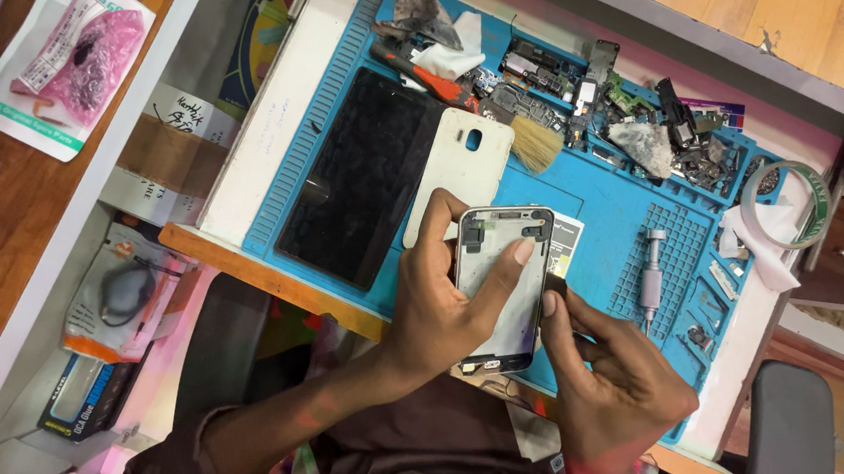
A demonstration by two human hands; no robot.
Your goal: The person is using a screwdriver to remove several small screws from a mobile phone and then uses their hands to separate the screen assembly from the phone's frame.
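Both hands closed on opened phone (500,285): left hand (441,309), right hand (621,383).

we are gripping an opened phone frame (500,288) with our left hand (441,309), thumb pressing across its bare inside, while our right hand (612,372) is pinching its edge at three o'clock. everything is sitting over a blue work mat (605,201). at eleven o'clock a white back cover (459,170) is lying beside a dark screen panel (356,177). a brush (535,144) is resting at twelve o'clock, a metal screwdriver (652,270) at two o'clock.
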